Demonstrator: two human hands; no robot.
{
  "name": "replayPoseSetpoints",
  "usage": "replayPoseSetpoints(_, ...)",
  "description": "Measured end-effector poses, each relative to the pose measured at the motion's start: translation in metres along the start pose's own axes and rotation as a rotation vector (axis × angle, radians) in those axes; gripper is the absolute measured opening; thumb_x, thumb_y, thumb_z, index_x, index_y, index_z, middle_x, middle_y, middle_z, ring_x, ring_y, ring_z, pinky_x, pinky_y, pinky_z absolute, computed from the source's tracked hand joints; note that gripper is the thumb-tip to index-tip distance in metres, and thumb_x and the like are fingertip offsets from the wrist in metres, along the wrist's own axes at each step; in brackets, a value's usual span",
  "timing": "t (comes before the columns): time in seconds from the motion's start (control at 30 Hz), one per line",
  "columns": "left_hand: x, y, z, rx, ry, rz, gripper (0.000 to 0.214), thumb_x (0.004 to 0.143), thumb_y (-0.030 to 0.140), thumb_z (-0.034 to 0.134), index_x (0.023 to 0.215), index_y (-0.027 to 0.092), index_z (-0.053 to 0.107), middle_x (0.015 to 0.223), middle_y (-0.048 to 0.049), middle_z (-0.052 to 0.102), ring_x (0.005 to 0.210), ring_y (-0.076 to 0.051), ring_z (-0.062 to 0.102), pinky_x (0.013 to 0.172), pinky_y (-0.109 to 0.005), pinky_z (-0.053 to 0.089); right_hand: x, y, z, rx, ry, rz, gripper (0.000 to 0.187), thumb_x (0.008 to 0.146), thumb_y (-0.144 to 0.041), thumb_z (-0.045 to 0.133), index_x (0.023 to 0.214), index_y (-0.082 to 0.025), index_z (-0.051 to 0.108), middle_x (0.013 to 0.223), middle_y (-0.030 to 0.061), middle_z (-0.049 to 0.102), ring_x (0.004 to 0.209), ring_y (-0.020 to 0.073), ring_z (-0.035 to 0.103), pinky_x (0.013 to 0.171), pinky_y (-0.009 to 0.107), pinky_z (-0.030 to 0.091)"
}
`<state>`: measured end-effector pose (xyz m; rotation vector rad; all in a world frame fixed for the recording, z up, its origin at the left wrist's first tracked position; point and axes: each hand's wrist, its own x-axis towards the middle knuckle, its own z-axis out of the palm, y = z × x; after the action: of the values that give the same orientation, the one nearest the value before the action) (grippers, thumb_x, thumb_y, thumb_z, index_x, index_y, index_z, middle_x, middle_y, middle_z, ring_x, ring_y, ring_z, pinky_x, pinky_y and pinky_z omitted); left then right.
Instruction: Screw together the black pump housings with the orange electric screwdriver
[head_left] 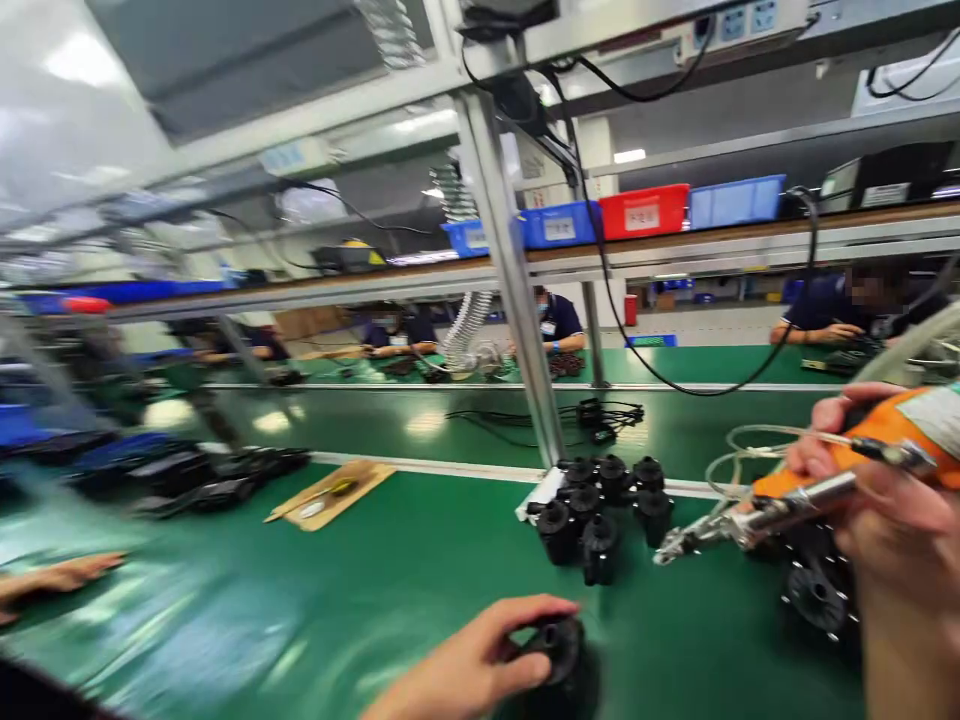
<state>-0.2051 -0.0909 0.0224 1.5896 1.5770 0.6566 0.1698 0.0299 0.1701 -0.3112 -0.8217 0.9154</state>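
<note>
My left hand [480,655] is closed round a black cylindrical housing [559,645] that stands on the green bench near the bottom edge. Its thumb and index finger grip the rim. At the right, my right hand [892,510] grips an orange power screwdriver [877,430] with a metal nozzle [705,535] pointing left and down. A thin clear hose [739,450] loops from the tool. Several similar black housings [585,505] stand in a group beyond my left hand. Below the tool are more black parts [817,590], partly hidden by my right hand and wrist.
A metal post [502,270] rises behind the housings. Cardboard with small items [330,495] lies left of centre. Black parts [202,475] are heaped farther left, near another person's hand [64,580]. Blue and red bins [645,212] line the shelf; a black cable [675,385] hangs below.
</note>
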Motion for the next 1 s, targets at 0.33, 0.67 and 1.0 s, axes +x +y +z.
replayPoseSetpoints(0.33, 0.132, 0.037, 0.132, -0.253, -0.086, 0.279, 0.073, 0.085, 0.072, 0.075, 0.143, 0.027, 0.071, 0.149, -0.0098, 0.070, 0.140, -0.039, 0.059, 0.125, -0.049, 0.043, 0.012, 0.010, -0.007, -0.267, -0.127, -0.193, 0.044, 0.065, -0.017, 0.083, 0.105, -0.023, 0.064, 0.082, -0.0027, 0.067, 0.059, 0.0110, 0.056, 0.050, 0.023, 0.051)
replayPoseSetpoints(0.67, 0.128, 0.028, 0.133, -0.217, -0.041, 0.275, 0.066, 0.089, 0.067, 0.075, 0.143, 0.030, 0.071, 0.150, -0.0083, 0.070, 0.141, -0.037, 0.061, 0.126, -0.048, 0.044, 0.012, 0.011, 0.003, -0.301, -0.175, -0.169, 0.047, 0.059, -0.013, 0.082, 0.101, -0.023, 0.063, 0.076, -0.0055, 0.067, 0.055, 0.0091, 0.055, 0.047, 0.019, 0.052)
replayPoseSetpoints(1.0, 0.127, 0.038, 0.133, -0.152, -0.111, 0.340, 0.059, 0.098, 0.061, 0.065, 0.149, 0.030, 0.064, 0.149, -0.0051, 0.070, 0.137, -0.034, 0.062, 0.122, -0.042, 0.047, 0.010, 0.002, 0.002, -0.325, -0.194, -0.196, 0.047, 0.060, -0.011, 0.081, 0.103, -0.022, 0.065, 0.078, -0.0044, 0.069, 0.060, 0.0093, 0.058, 0.052, 0.019, 0.053)
